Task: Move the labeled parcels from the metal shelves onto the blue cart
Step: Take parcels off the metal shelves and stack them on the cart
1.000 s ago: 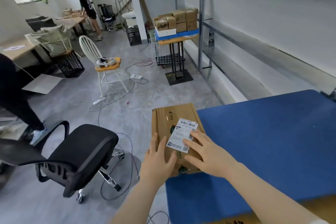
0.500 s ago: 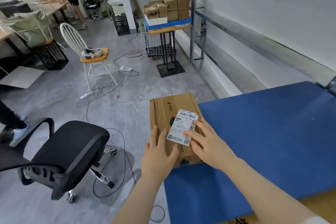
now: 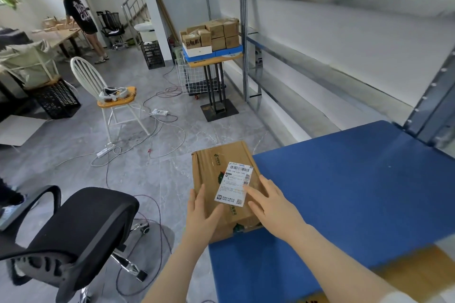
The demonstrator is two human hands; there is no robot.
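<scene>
The parcel (image 3: 222, 179) lies on the cart's (image 3: 344, 192) left edge, overhanging the floor, with both hands flat on it, an office chair (image 3: 81, 231) to its left and the shelves (image 3: 320, 76) behind the cart.

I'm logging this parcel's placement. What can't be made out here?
Head view only:
- Label text: too small to read.
- Parcel near edge: covered by the left hand and right hand.
- Cart wheels and handle: out of frame.
- Brown object at bottom right: blurred, cut off.
</scene>
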